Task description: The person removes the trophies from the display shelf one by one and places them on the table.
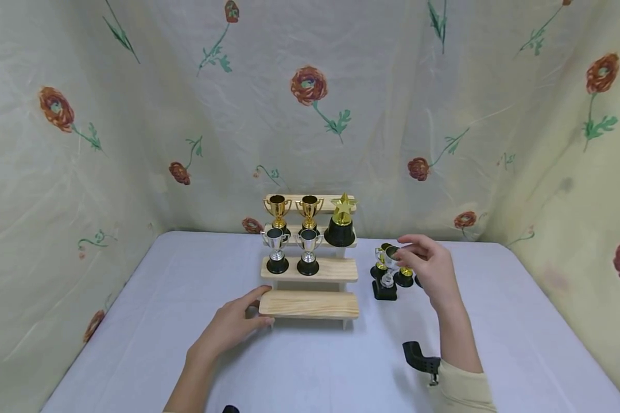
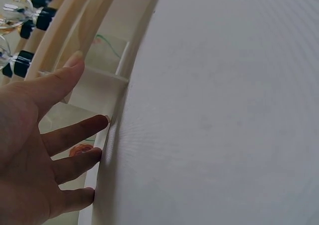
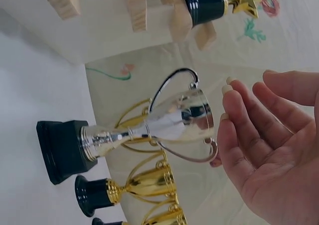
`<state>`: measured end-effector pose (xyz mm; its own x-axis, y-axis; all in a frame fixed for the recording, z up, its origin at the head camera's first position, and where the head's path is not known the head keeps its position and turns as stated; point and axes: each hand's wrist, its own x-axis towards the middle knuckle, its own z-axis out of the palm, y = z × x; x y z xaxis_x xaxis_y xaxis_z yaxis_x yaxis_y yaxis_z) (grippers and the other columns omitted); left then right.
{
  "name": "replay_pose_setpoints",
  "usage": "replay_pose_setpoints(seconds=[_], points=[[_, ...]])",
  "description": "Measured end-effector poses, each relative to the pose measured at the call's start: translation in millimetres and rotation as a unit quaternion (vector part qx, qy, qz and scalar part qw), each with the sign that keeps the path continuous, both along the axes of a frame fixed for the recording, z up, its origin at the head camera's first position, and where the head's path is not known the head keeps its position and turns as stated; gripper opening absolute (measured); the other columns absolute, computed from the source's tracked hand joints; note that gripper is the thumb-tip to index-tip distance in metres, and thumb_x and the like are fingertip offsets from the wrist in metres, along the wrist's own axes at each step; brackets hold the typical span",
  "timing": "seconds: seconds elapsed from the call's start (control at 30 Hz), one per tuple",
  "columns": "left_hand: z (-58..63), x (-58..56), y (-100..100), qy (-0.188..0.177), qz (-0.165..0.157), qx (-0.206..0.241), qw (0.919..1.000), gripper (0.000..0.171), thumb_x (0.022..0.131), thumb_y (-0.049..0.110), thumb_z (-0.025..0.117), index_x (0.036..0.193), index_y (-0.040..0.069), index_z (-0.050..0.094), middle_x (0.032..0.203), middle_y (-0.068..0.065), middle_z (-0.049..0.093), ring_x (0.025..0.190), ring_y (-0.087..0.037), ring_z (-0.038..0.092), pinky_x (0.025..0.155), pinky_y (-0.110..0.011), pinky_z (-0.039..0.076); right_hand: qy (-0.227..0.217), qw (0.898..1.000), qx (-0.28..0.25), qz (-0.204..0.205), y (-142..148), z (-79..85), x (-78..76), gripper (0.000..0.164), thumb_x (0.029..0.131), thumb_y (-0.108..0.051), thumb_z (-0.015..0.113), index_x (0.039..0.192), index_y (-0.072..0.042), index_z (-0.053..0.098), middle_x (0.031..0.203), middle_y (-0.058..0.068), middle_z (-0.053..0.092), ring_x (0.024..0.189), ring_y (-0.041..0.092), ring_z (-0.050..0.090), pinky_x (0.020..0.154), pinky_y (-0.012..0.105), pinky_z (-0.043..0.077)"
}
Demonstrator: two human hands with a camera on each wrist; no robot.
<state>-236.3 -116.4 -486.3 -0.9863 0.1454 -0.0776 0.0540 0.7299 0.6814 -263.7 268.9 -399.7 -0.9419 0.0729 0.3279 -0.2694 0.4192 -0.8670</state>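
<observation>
My left hand (image 1: pixel 231 321) rests at the left end of the bottom step of a wooden tiered stand (image 1: pixel 309 304). In the left wrist view its fingers are spread beside the stand's side, with the thumb near a step edge. My right hand (image 1: pixel 427 269) hovers by the rim of a silver trophy cup (image 3: pixel 182 117) with a square black base. Its fingers are loosely bent, and nothing shows between them. Behind that cup are several gold trophy cups (image 3: pixel 149 181), partly hidden by the hand in the head view.
On the stand are two silver cups (image 1: pixel 276 241) on a middle step, with two gold cups (image 1: pixel 278 207) and a gold star trophy (image 1: pixel 343 209) above. A white cloth covers the table (image 1: pixel 150 321). A flowered curtain (image 1: pixel 372 115) hangs behind and at both sides.
</observation>
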Motion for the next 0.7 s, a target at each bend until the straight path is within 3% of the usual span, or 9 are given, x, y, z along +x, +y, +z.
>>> replay_pose_setpoints(seconds=[0.1,0.27,0.47,0.7], points=[[1.0,-0.6,-0.6,0.000,-0.002,-0.002,1.0000,0.068,0.082,0.043,0.079,0.143,0.043,0.048,0.121,0.002,0.069,0.125,-0.028,0.058,0.103,-0.060,0.041,0.000,1.000,0.004,0.004,-7.9,-0.1,-1.0,0.026,0.096,-0.015,0.066,0.119,-0.002,0.065,0.096,0.018,0.072,0.076,0.009,0.070,0.075,0.019,0.056],[2.6,-1.5,-2.7,0.002,-0.003,0.000,1.0000,0.067,0.082,0.042,0.080,0.142,0.043,0.050,0.119,0.004,0.070,0.127,-0.026,0.057,0.105,-0.059,0.039,-0.009,1.000,0.003,0.016,-18.9,0.8,-1.2,0.027,0.095,-0.014,0.066,0.118,-0.001,0.065,0.101,0.023,0.071,0.078,0.009,0.069,0.076,0.020,0.055],[3.7,-1.7,-4.2,0.010,-0.010,0.002,0.9999,0.066,0.081,0.041,0.080,0.140,0.042,0.052,0.118,0.004,0.071,0.125,-0.025,0.058,0.104,-0.057,0.041,-0.014,1.000,-0.004,0.027,-26.4,1.6,-0.1,0.026,0.095,-0.014,0.066,0.118,-0.002,0.065,0.103,0.022,0.071,0.084,0.017,0.071,0.077,0.023,0.057],[2.9,-4.7,-4.2,0.005,-0.005,0.003,1.0000,0.067,0.080,0.040,0.081,0.140,0.043,0.052,0.117,0.004,0.071,0.122,-0.023,0.059,0.101,-0.056,0.043,-0.006,0.999,0.008,0.037,-34.5,3.8,0.8,0.026,0.095,-0.016,0.068,0.118,-0.005,0.066,0.101,0.019,0.072,0.080,0.014,0.071,0.076,0.020,0.056]])
